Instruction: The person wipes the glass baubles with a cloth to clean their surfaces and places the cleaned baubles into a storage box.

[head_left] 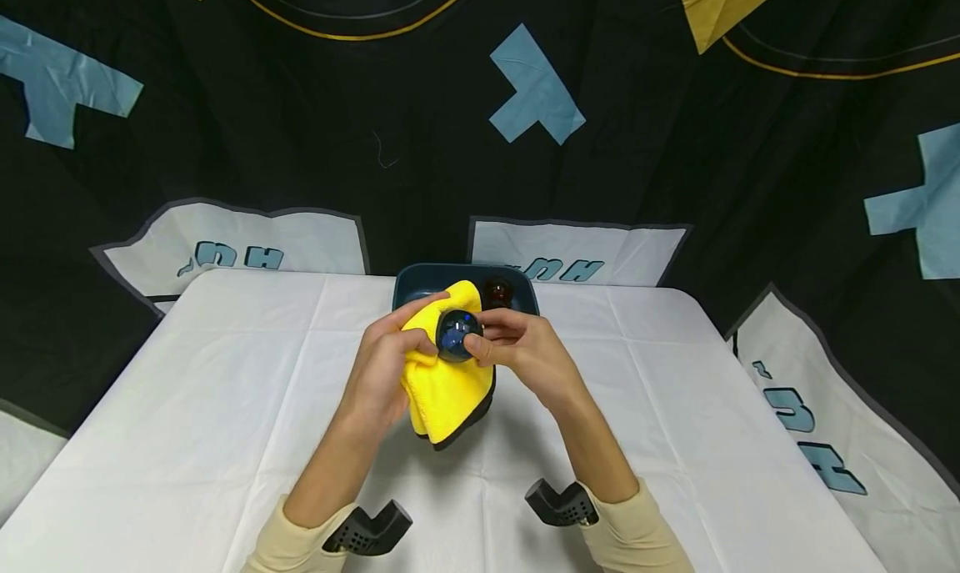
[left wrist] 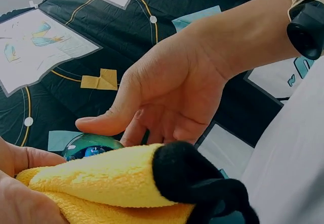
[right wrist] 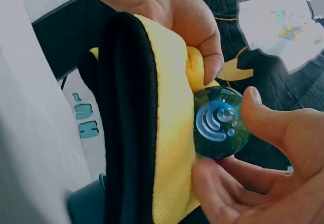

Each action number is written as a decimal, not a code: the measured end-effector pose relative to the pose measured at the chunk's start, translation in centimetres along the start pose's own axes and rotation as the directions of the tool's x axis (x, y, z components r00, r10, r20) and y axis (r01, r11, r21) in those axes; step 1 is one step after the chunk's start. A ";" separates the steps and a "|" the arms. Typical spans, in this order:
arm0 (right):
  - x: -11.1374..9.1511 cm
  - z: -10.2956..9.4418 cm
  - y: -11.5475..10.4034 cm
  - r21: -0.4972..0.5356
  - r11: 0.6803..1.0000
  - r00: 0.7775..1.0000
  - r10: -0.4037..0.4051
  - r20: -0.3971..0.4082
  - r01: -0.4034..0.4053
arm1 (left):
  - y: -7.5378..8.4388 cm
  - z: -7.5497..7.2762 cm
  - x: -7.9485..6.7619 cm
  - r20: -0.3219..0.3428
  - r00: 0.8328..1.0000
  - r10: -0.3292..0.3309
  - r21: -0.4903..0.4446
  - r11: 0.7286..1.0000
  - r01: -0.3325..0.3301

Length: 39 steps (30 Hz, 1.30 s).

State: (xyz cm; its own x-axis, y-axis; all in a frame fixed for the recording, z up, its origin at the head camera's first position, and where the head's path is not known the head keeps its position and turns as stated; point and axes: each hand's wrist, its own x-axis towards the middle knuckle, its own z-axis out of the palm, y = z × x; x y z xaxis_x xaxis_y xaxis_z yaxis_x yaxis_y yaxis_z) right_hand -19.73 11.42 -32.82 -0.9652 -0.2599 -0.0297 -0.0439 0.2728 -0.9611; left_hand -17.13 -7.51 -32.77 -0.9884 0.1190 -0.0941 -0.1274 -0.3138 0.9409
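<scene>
My left hand (head_left: 386, 360) grips a yellow cloth (head_left: 450, 394) with a black edge and a dark underside. Against the cloth's yellow face sits a dark, shiny glass ball (head_left: 456, 336). The thumb and fingers of my right hand (head_left: 525, 348) pinch this ball at its side. Seen from the right wrist, the ball (right wrist: 221, 122) looks blue-green, with pale curved lines and dots inside. In the left wrist view the folded cloth (left wrist: 101, 183) hides the ball's lower part.
Behind the hands stands a dark teal tray (head_left: 408, 283), partly covered by the cloth and hands. A reddish-brown glass piece (head_left: 497, 293) is inside it. The white-covered table (head_left: 240, 373) ends at a black printed backdrop (head_left: 420, 181).
</scene>
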 end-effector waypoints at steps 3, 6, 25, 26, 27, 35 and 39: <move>0.0 0.0 0.0 -0.022 0.999 0.999 -0.026 -0.033 0.025 | 0.0 0.0 0.0 -0.003 1.000 0.013 0.005 1.000 -0.013; -0.1 0.2 -0.1 0.004 0.998 0.996 -0.065 -0.059 0.065 | 0.0 -0.1 0.0 -0.007 1.000 0.024 0.013 1.000 -0.024; 0.0 0.1 0.2 0.045 0.999 0.998 -0.002 0.070 -0.001 | -0.1 -0.3 0.2 -0.025 0.999 0.028 0.016 0.999 -0.028; 0.0 0.0 0.2 0.054 0.999 0.998 -0.009 0.065 0.005 | -0.2 -0.3 0.2 -0.022 0.999 0.026 0.015 1.000 -0.026; 0.0 0.0 0.2 0.064 0.998 0.998 -0.014 0.054 0.010 | -0.2 -0.3 0.2 -0.019 1.000 0.024 0.013 1.000 -0.024; -0.2 0.4 -0.3 0.104 0.994 1.000 -0.021 -0.012 0.022 | -0.2 -0.3 0.2 -0.040 0.998 0.042 0.035 0.999 -0.040; -0.2 0.7 -0.3 0.041 0.999 0.999 -0.007 -0.035 0.009 | -0.3 -0.2 0.1 -0.041 0.999 0.032 0.052 0.998 -0.030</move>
State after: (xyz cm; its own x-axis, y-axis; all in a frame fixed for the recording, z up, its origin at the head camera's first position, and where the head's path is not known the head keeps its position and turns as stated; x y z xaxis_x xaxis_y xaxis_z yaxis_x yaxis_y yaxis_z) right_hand -19.36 10.77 -32.75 -0.9734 -0.2288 -0.0131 -0.0417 0.2328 -0.9716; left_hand -17.23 -7.60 -33.12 -0.9946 0.0697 -0.0773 -0.0933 -0.2675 0.9590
